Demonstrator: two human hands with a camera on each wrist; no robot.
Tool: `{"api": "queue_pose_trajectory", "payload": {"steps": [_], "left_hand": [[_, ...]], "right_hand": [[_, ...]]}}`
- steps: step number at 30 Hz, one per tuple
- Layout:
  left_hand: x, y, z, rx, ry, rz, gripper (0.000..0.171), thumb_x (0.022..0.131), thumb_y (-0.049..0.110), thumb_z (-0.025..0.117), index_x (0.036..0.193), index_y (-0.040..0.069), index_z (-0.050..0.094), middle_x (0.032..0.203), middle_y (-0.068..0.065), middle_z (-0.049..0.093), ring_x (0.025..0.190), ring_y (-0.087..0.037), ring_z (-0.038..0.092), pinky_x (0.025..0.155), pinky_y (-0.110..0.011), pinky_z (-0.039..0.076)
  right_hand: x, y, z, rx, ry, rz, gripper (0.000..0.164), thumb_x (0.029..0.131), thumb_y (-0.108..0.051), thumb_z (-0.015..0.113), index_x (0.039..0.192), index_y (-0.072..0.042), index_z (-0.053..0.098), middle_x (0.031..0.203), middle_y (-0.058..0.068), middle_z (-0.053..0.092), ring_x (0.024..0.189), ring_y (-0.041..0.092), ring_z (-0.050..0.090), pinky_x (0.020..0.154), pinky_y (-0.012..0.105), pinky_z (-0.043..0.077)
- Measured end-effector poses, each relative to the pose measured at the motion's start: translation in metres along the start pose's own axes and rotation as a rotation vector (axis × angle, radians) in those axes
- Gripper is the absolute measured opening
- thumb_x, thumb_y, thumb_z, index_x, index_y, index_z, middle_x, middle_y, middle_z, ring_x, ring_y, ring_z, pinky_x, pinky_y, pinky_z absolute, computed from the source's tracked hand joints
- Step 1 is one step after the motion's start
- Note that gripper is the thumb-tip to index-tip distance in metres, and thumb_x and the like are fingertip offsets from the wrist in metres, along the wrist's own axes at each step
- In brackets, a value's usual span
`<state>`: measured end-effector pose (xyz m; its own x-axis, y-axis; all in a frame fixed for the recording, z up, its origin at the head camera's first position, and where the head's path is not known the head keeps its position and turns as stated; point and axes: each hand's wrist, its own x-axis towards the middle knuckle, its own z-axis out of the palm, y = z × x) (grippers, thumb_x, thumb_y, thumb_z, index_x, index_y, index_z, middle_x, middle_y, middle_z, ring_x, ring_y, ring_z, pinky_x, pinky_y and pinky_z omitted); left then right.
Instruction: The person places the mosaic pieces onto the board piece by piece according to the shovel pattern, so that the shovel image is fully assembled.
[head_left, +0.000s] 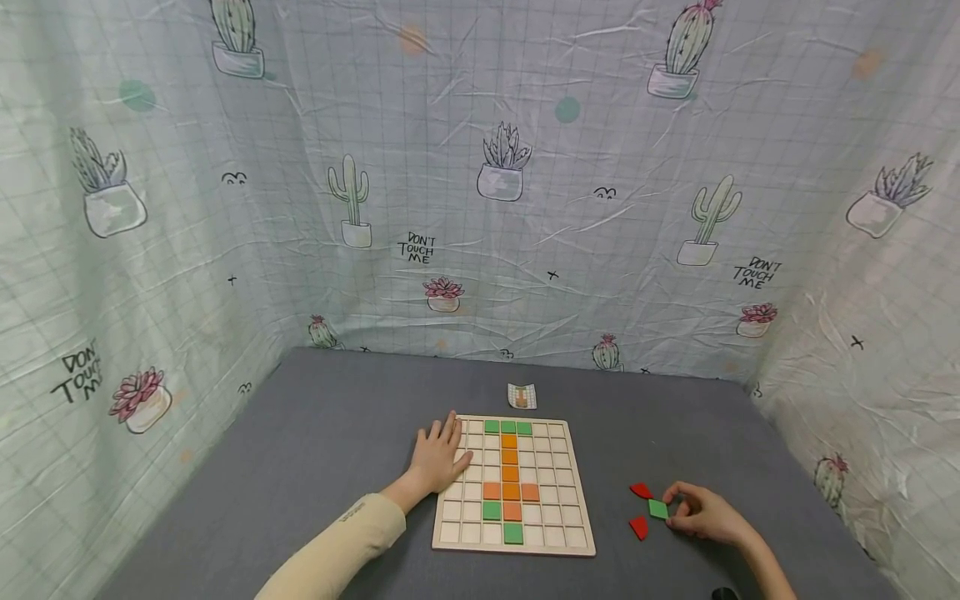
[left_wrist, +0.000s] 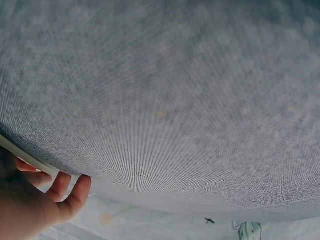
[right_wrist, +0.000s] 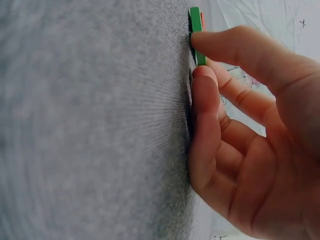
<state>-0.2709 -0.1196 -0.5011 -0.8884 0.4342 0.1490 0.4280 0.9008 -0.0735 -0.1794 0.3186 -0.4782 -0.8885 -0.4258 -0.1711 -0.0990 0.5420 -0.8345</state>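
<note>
A wooden grid board (head_left: 553,533) lies on the grey table, with green, orange and salmon square tiles in some cells. My left hand (head_left: 437,457) rests on the board's left edge, fingers spread. In the left wrist view, that hand (left_wrist: 35,205) is at the board's rim. Right of the board, my right hand (head_left: 703,513) pinches a green square tile (head_left: 657,509) between thumb and finger at the table surface. The right wrist view shows the tile (right_wrist: 195,30) edge-on, tilted up from the cloth, by the fingertips.
Two red fan-shaped pieces, one above (head_left: 641,491) and one below (head_left: 639,527), lie left of the green tile. A small pattern card (head_left: 522,396) lies beyond the board. A dark object (head_left: 724,593) shows at the front edge. Cactus-print curtains (head_left: 465,167) surround the table.
</note>
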Motion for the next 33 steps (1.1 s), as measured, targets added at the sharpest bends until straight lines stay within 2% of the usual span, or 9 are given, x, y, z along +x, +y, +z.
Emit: {"api": "queue_pose_trajectory", "payload": {"steps": [4, 9, 25, 33], "left_hand": [[0.001, -0.001, 0.0, 0.004, -0.002, 0.004, 0.061, 0.093, 0.047, 0.033, 0.138, 0.005, 0.033, 0.144, -0.014, 0.03, 0.121, -0.032, 0.038, 0.084, -0.049, 0.033], [0.001, -0.002, 0.002, 0.001, -0.002, 0.003, 0.062, 0.093, 0.048, 0.033, 0.138, 0.006, 0.033, 0.144, -0.014, 0.03, 0.121, -0.033, 0.038, 0.084, -0.049, 0.033], [0.0, -0.001, 0.0, -0.015, 0.006, 0.009, 0.062, 0.093, 0.047, 0.034, 0.138, 0.005, 0.033, 0.144, -0.015, 0.03, 0.121, -0.034, 0.038, 0.086, -0.051, 0.033], [0.0, 0.0, -0.001, -0.018, 0.017, 0.004, 0.062, 0.093, 0.047, 0.033, 0.138, 0.005, 0.034, 0.144, -0.014, 0.031, 0.121, -0.033, 0.038, 0.086, -0.05, 0.033]], "right_hand": [[-0.002, 0.0, 0.0, -0.017, -0.003, -0.026, 0.028, 0.083, -0.012, 0.06, 0.099, 0.008, 0.048, 0.066, -0.007, 0.053, 0.049, -0.003, 0.041, 0.044, 0.021, 0.038], [-0.003, -0.001, 0.001, -0.027, 0.011, -0.018, 0.029, 0.083, -0.013, 0.061, 0.1, 0.007, 0.049, 0.068, -0.005, 0.054, 0.05, -0.002, 0.042, 0.045, 0.021, 0.039], [-0.003, -0.005, 0.006, 0.035, 0.009, -0.029, 0.03, 0.085, -0.012, 0.058, 0.105, 0.008, 0.048, 0.076, 0.003, 0.061, 0.054, -0.001, 0.047, 0.047, 0.024, 0.042], [0.001, -0.013, 0.013, 0.043, -0.008, -0.049, 0.026, 0.084, -0.011, 0.057, 0.104, 0.004, 0.048, 0.076, 0.001, 0.06, 0.058, 0.001, 0.051, 0.047, 0.025, 0.043]]}}
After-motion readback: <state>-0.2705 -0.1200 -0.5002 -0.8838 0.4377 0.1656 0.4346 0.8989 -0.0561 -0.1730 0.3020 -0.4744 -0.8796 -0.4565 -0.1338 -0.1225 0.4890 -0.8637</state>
